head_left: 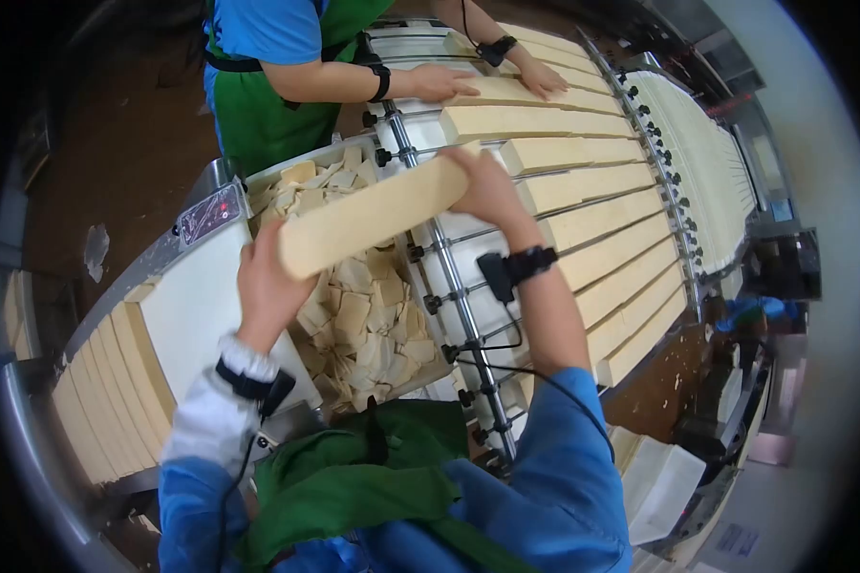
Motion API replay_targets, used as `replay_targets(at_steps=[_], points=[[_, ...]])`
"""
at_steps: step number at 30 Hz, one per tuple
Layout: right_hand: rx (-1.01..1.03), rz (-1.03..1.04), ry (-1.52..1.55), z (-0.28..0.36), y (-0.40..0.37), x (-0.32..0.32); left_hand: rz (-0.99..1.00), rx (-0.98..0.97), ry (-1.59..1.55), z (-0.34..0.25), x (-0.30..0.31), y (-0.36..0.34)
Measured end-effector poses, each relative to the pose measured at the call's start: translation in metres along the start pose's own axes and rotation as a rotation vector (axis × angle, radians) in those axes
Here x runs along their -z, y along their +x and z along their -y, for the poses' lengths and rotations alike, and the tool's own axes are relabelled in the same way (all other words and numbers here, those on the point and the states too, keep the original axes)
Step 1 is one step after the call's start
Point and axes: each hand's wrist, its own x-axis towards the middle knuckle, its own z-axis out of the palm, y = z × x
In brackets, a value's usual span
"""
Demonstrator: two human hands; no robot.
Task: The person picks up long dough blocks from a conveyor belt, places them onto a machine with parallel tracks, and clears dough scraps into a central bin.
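A long pale block (373, 218) hangs in the air between my hands, tilted up to the right, above a bin (416, 387) of broken pale pieces (358, 310). My left hand (269, 286) is closed on its lower left end. Around its upper right end my right hand (487, 186) is wrapped. To the right, long pale blocks (607, 220) lie in lanes divided by thin rails. At the lower left, several similar blocks (115, 387) stand side by side on a white surface (196, 310).
A co-worker in a green apron (268, 119) stands at the upper left, both hands (540, 76) on blocks in the far lanes. A metal bar (459, 286) with black knobs crosses beside the bin. A control panel (210, 215) is at the left. A white container (664, 487) sits at the lower right.
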Motion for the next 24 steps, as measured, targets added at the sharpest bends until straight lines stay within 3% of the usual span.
replay_targets(at_steps=[2,5,7,8,10,11,13,14,16,19,21,24], points=[[0.022,-0.025,0.060,-0.053,0.022,0.003,-0.043,-0.039,0.033,-0.029,-0.027,0.039],[-0.017,0.049,0.220,-0.117,0.051,-0.016,0.064,0.055,0.121,-0.058,-0.042,0.088],[-0.135,0.075,0.523,-0.137,0.056,-0.026,0.217,-0.059,0.161,-0.067,-0.044,0.111],[-0.132,0.074,0.536,-0.141,0.057,-0.030,0.218,-0.059,0.174,-0.069,-0.049,0.119],[-0.138,-0.072,-0.007,-0.131,0.054,-0.035,0.259,-0.111,0.117,-0.070,-0.058,0.132],[-0.137,-0.067,0.001,-0.120,0.049,-0.041,0.263,-0.106,0.125,-0.070,-0.069,0.134],[-0.030,-0.514,-0.234,-0.085,0.037,-0.051,0.219,0.012,-0.329,-0.070,-0.097,0.133],[-0.021,-0.516,-0.225,-0.064,0.032,-0.052,0.210,0.016,-0.321,-0.075,-0.101,0.133],[-0.219,-0.340,0.168,-0.027,0.024,-0.056,0.164,0.129,-0.223,-0.078,-0.107,0.131],[-0.307,-0.323,0.071,-0.007,0.029,-0.073,0.052,0.229,-0.286,-0.052,-0.128,0.130],[-0.297,-0.383,0.087,0.001,0.031,-0.076,0.058,0.277,-0.366,-0.034,-0.138,0.128],[-0.332,-0.306,0.104,0.011,0.032,-0.076,0.101,0.368,-0.624,-0.008,-0.149,0.119]])
